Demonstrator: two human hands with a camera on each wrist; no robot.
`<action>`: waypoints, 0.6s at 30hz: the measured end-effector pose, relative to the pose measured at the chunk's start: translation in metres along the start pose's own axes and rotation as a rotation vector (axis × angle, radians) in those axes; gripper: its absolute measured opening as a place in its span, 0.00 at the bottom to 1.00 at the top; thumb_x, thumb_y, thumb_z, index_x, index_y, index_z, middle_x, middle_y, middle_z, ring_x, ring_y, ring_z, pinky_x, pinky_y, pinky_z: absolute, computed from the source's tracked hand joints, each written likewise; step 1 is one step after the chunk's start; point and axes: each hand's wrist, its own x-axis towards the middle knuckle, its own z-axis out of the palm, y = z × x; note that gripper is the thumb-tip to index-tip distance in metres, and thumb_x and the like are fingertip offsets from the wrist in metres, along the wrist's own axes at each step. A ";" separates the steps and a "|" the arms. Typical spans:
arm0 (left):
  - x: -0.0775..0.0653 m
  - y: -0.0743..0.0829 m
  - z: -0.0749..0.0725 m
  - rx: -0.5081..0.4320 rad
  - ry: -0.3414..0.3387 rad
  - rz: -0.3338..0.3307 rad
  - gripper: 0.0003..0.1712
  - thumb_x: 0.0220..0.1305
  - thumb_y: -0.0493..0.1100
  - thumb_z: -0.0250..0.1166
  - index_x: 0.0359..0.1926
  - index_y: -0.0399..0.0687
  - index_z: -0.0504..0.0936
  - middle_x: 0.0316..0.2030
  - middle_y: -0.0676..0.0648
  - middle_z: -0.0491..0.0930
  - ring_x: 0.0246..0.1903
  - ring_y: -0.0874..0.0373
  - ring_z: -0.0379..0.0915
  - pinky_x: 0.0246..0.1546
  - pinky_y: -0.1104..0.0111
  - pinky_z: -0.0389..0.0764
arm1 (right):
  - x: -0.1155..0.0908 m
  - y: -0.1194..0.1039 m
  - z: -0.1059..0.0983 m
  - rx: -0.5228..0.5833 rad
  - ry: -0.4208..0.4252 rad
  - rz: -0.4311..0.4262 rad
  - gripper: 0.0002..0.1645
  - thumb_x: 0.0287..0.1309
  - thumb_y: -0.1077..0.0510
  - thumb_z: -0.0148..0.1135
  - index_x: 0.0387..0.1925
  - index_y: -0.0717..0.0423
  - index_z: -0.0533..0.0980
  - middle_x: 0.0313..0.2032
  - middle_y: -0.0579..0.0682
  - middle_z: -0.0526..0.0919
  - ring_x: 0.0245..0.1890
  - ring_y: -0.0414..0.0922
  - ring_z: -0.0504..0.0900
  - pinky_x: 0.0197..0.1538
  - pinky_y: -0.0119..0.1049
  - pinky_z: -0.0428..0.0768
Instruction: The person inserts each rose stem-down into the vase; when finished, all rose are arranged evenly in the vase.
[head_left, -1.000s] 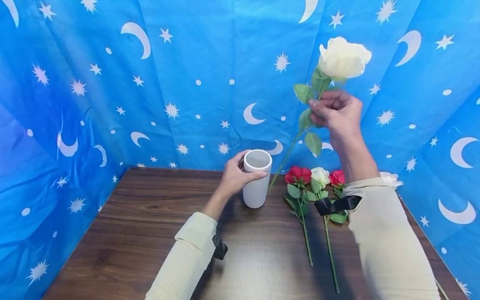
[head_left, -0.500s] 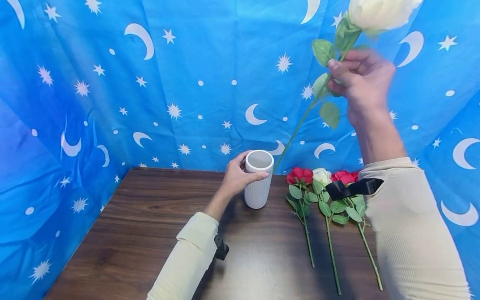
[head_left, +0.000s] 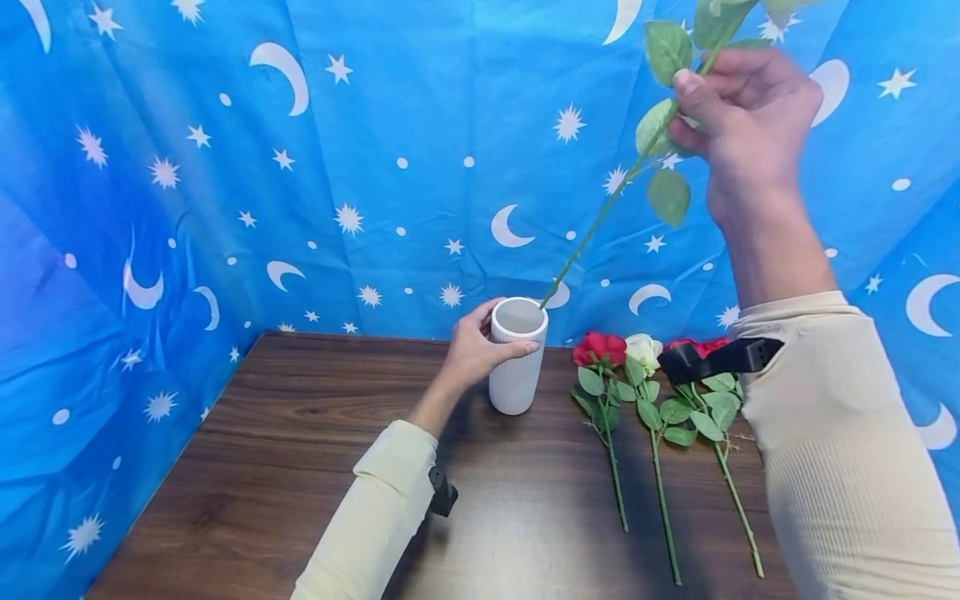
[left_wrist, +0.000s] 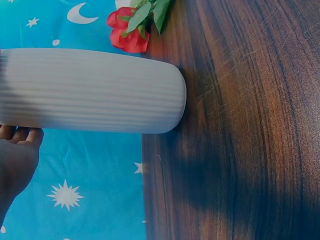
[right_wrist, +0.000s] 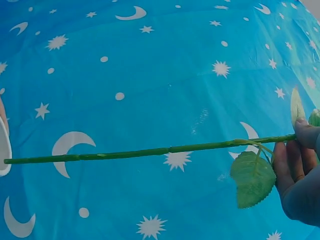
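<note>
In the head view my left hand (head_left: 474, 350) grips a white ribbed vase (head_left: 513, 375) near its rim, the thumb across the front. The vase stands upright on the table. High on the right, my right hand (head_left: 757, 125) pinches the green stem of a rose (head_left: 600, 218) between thumb and fingers. Its bloom is mostly beyond the top edge of the head view. The stem slants down to the left, and its lower end is at the vase's rim. In the right wrist view the stem tip (right_wrist: 7, 161) overlaps the rim; whether it touches cannot be told.
Right of the vase, a red rose (head_left: 598, 350), a white rose (head_left: 643, 353) and another red rose (head_left: 697, 343) lie on the brown wooden table (head_left: 300, 467). My right forearm partly covers the last. A blue moon-and-star cloth (head_left: 405, 117) hangs behind.
My right hand has risen and moved right with the rose, lifting the stem's lower end from beside the vase to its rim. The left hand stays on the vase.
</note>
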 end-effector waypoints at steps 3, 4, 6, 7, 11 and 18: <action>0.000 0.000 0.000 0.001 0.002 0.002 0.46 0.49 0.45 0.82 0.69 0.48 0.73 0.59 0.43 0.82 0.59 0.49 0.80 0.64 0.53 0.80 | -0.002 0.004 0.005 0.013 -0.012 -0.023 0.13 0.49 0.74 0.74 0.32 0.61 0.78 0.23 0.51 0.82 0.22 0.43 0.82 0.25 0.29 0.85; -0.001 0.000 0.000 0.001 0.003 0.003 0.46 0.49 0.45 0.82 0.69 0.48 0.73 0.59 0.43 0.82 0.59 0.49 0.80 0.64 0.53 0.80 | -0.003 0.006 0.007 0.016 -0.020 -0.032 0.13 0.49 0.74 0.74 0.32 0.61 0.78 0.22 0.51 0.83 0.21 0.42 0.81 0.25 0.29 0.85; -0.001 -0.001 -0.001 0.002 0.006 0.002 0.45 0.50 0.45 0.82 0.69 0.48 0.73 0.59 0.43 0.82 0.59 0.49 0.80 0.64 0.53 0.80 | -0.004 0.012 0.009 0.013 -0.036 -0.050 0.11 0.49 0.75 0.73 0.30 0.62 0.79 0.21 0.51 0.83 0.20 0.42 0.81 0.24 0.29 0.84; -0.001 -0.001 -0.001 0.003 0.008 0.001 0.45 0.50 0.45 0.81 0.69 0.49 0.73 0.59 0.43 0.81 0.59 0.49 0.80 0.64 0.53 0.80 | -0.004 0.014 0.010 0.016 -0.042 -0.050 0.11 0.49 0.75 0.73 0.29 0.62 0.79 0.20 0.51 0.83 0.20 0.42 0.81 0.24 0.29 0.84; -0.002 -0.001 0.000 0.006 0.006 -0.002 0.46 0.50 0.45 0.82 0.69 0.48 0.73 0.59 0.43 0.82 0.59 0.49 0.80 0.64 0.53 0.81 | -0.007 0.023 0.010 -0.003 -0.055 -0.031 0.10 0.51 0.75 0.71 0.29 0.61 0.80 0.21 0.50 0.84 0.21 0.41 0.83 0.24 0.28 0.84; -0.001 0.000 0.001 0.016 0.006 -0.003 0.46 0.50 0.45 0.81 0.69 0.47 0.72 0.59 0.42 0.82 0.58 0.49 0.81 0.63 0.55 0.81 | -0.012 0.039 0.008 -0.045 -0.091 -0.015 0.10 0.52 0.75 0.70 0.29 0.59 0.81 0.21 0.48 0.86 0.22 0.40 0.85 0.26 0.28 0.85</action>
